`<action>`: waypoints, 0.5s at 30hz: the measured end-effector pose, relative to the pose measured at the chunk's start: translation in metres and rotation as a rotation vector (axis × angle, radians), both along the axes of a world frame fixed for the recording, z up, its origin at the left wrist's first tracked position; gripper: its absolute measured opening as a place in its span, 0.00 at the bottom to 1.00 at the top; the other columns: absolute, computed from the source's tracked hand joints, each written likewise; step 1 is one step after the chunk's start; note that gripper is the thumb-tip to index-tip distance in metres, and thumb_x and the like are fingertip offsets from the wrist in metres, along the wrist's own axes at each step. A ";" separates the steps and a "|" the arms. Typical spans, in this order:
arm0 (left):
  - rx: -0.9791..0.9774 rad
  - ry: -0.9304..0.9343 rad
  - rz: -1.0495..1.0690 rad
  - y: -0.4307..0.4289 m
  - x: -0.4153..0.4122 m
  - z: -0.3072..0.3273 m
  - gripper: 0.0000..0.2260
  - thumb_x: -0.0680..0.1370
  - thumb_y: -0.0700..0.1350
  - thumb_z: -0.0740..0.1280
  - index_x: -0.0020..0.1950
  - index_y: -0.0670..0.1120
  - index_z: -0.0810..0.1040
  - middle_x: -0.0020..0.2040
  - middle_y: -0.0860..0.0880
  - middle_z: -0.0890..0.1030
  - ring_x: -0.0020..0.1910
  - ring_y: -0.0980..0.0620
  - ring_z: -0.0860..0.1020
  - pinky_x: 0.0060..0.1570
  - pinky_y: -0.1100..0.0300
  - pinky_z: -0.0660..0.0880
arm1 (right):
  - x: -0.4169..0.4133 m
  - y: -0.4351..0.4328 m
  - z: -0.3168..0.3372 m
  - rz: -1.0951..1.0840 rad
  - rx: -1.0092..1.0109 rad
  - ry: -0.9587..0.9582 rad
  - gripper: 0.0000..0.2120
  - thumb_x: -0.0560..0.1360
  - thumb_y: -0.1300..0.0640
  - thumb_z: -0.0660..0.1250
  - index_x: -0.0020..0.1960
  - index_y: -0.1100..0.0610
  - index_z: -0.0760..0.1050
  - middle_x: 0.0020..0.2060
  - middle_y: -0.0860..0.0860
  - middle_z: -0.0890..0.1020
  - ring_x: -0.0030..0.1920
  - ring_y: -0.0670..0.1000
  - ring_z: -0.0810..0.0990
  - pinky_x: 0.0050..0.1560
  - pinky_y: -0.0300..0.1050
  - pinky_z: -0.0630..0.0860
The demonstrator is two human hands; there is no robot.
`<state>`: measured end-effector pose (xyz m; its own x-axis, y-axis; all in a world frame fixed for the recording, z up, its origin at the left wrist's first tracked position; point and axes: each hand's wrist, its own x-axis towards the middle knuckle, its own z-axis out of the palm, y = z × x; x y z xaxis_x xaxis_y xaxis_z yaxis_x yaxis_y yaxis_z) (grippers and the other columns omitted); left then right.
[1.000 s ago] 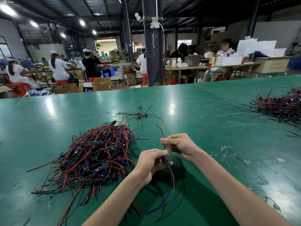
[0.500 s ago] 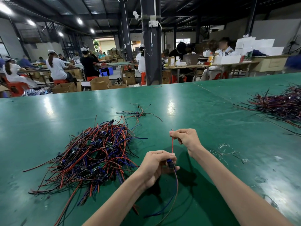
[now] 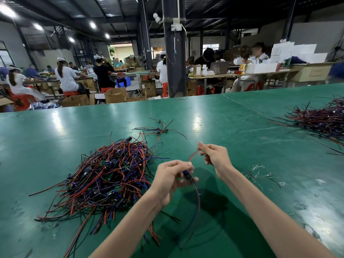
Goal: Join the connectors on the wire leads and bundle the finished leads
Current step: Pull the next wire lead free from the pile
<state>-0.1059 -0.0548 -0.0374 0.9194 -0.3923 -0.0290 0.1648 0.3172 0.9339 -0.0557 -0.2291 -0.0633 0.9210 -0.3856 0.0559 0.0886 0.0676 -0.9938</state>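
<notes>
My left hand (image 3: pixel 170 178) pinches a small blue connector (image 3: pixel 186 174) above the green table (image 3: pixel 232 138); blue and red leads hang down from it toward the table's near edge. A short red wire (image 3: pixel 193 155) rises from the connector to my right hand (image 3: pixel 214 156), which pinches its upper end a little higher and to the right. A big tangled pile of red, blue and black leads (image 3: pixel 104 175) with small connectors lies on the table left of my hands.
A small cluster of leads (image 3: pixel 159 130) lies farther back in the middle. Another pile of dark leads (image 3: pixel 323 120) sits at the right edge. Small wire scraps (image 3: pixel 260 172) are scattered right of my right arm. People work at tables beyond the far edge.
My right hand has lifted away from my left and moved right, drawing the red wire up out of the connector area. My left hand stayed almost in place with the connector.
</notes>
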 end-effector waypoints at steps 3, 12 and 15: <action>-0.117 0.014 0.185 0.014 0.014 0.009 0.06 0.73 0.35 0.68 0.36 0.37 0.79 0.31 0.46 0.78 0.30 0.52 0.77 0.33 0.59 0.80 | -0.012 0.015 0.009 0.193 0.033 0.039 0.17 0.67 0.44 0.72 0.40 0.59 0.80 0.29 0.50 0.79 0.23 0.44 0.67 0.25 0.36 0.64; 0.015 -0.003 0.385 0.032 0.036 -0.002 0.06 0.75 0.40 0.69 0.38 0.43 0.81 0.32 0.50 0.78 0.23 0.58 0.69 0.29 0.64 0.65 | -0.039 0.066 0.013 0.563 -0.008 -0.008 0.06 0.74 0.61 0.69 0.39 0.62 0.80 0.28 0.51 0.81 0.22 0.44 0.69 0.24 0.34 0.67; 0.012 0.012 0.349 0.031 0.036 -0.005 0.05 0.76 0.39 0.68 0.40 0.41 0.81 0.33 0.48 0.77 0.25 0.58 0.69 0.27 0.66 0.68 | -0.041 0.066 0.011 0.538 0.001 0.003 0.04 0.73 0.65 0.69 0.40 0.62 0.79 0.26 0.51 0.80 0.21 0.44 0.70 0.23 0.34 0.68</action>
<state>-0.0697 -0.0241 -0.0428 0.9976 -0.0542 -0.0436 0.0597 0.3456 0.9365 -0.0964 -0.1629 -0.0520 0.9887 0.1405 0.0530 0.0386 0.1034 -0.9939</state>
